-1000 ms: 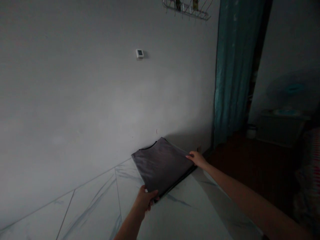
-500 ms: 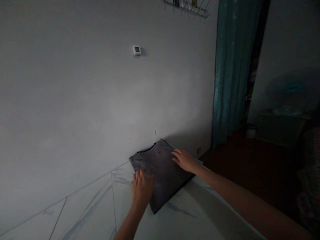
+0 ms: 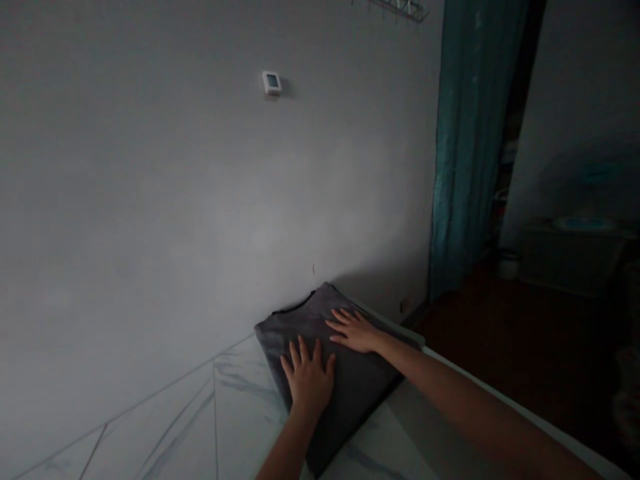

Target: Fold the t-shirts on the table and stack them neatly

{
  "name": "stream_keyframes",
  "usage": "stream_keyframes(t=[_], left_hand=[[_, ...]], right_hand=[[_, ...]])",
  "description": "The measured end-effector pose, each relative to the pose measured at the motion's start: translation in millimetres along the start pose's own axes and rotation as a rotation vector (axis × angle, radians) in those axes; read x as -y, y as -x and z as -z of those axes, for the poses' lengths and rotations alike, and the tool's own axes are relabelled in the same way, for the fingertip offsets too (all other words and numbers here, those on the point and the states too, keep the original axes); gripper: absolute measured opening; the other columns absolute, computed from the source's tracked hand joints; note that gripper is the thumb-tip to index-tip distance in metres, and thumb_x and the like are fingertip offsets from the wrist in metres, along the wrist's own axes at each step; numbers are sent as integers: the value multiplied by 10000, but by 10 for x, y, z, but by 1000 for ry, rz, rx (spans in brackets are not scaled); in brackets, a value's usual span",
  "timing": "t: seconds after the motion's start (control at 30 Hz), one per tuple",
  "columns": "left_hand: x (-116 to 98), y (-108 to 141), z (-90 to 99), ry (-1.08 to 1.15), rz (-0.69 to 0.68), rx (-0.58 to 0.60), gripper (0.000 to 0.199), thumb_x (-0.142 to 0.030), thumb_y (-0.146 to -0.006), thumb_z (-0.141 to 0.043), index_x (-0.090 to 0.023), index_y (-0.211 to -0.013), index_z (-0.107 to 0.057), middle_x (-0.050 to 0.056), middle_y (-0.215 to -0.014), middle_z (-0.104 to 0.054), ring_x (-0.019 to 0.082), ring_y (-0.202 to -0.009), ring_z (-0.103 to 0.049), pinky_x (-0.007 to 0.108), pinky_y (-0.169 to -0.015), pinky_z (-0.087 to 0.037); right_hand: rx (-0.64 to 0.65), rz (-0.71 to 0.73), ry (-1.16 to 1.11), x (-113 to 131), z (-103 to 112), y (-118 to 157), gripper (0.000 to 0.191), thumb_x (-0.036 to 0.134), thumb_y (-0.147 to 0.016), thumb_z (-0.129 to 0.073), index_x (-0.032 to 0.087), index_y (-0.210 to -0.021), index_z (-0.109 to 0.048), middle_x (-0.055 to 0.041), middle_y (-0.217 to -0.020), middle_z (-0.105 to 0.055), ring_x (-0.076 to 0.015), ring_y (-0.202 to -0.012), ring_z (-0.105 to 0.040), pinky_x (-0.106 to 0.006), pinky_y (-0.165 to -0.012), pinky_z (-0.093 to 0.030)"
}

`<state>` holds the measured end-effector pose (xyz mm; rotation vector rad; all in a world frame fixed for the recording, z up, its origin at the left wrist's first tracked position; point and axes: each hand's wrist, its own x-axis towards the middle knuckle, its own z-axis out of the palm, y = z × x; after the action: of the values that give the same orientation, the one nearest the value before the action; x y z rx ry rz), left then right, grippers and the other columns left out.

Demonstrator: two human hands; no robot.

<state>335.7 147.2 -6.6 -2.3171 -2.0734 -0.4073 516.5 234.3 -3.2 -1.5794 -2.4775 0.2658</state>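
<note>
A dark grey piece of cloth with black edging (image 3: pixel 350 387), perhaps a folded garment, lies flat on the white marble-patterned surface (image 3: pixel 245 393), its far edge against the wall. My left hand (image 3: pixel 309 379) rests palm down on its left part, fingers spread. On its upper right part my right hand (image 3: pixel 354 331) also lies flat with the fingers apart. Neither hand grips anything. The cloth under both palms and forearms is hidden.
The pale wall (image 3: pixel 200 200) rises behind the surface and carries a small white device with a screen (image 3: pixel 271 82). A wire rack (image 3: pixel 403 8) hangs at the top. To the right are a teal curtain (image 3: pixel 460 153), a dim cabinet (image 3: pixel 570 257) and a dark reddish floor (image 3: pixel 480 340).
My left hand has moved right onto the cloth and spread its fingers. My right hand has shifted slightly left and flattened. The view has tilted a little.
</note>
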Motion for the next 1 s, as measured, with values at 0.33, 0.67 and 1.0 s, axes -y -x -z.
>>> stream_keyframes(t=[0.33,0.67,1.0], left_hand=[[428,-727,-5,-62,-106,49,581,-480,-937,-330,-181,-1423,-436,136,-1519,-370,317,-1434,-271,554,-1160,-193],[1255,-975,-81,-8,-1,2,493,-346,-971,-322,-330,-1463,-339,10,-1582,-251,278,-1456,-216,523,-1163,-225],[312,-346,29,2,-73,-66,523,-367,-946,-349,-166,-1419,-447,139,-1515,-377,346,-1416,-301,550,-1162,-233]], right_hand=[[-32,60,14,4,-141,-730,667,618,-941,-300,254,-1500,-302,-81,-1593,-131,-296,-1458,-126,-536,-1155,-127],[9,-124,-19,-239,-75,-1022,605,572,-965,-242,322,-1516,-214,-39,-1603,-104,-250,-1465,-97,-537,-1156,-109],[-135,-62,60,409,-148,-492,597,495,-985,-226,178,-1460,-401,-139,-1560,-246,-283,-1445,-197,-539,-1152,-133]])
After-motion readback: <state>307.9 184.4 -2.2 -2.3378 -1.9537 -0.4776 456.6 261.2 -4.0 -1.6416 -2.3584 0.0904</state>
